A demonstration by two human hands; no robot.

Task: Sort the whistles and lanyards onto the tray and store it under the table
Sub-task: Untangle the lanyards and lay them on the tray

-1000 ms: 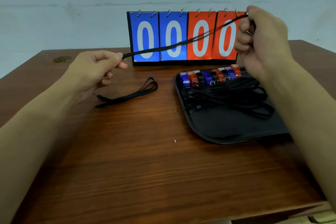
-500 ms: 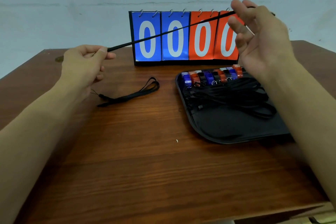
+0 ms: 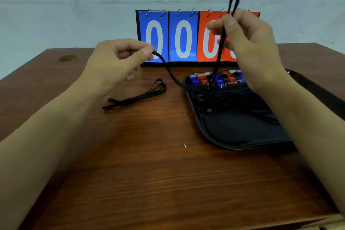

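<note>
A black lanyard point(image 3: 222, 43) is held between both hands. My right hand point(image 3: 248, 43) pinches it high up, with its loop end sticking up above the fingers. My left hand point(image 3: 119, 61) pinches the other part near the scoreboard, and the lanyard sags down between them onto the black tray point(image 3: 242, 134). A row of blue, orange and black whistles point(image 3: 218, 79) lines the tray's far edge, with a pile of black lanyards point(image 3: 233, 102) in front of them. Another black lanyard point(image 3: 138, 96) lies loose on the wooden table point(image 3: 149, 173), left of the tray.
A flip scoreboard point(image 3: 183, 39) showing zeros on blue and orange cards stands at the back of the table against the wall. A small white speck point(image 3: 184, 145) lies near the tray's front left corner. The table's front edge is at the bottom right.
The lanyard was stretched taut between my hands; now the hands have come closer together, the right hand holds it upright, and its middle hangs slack onto the tray.
</note>
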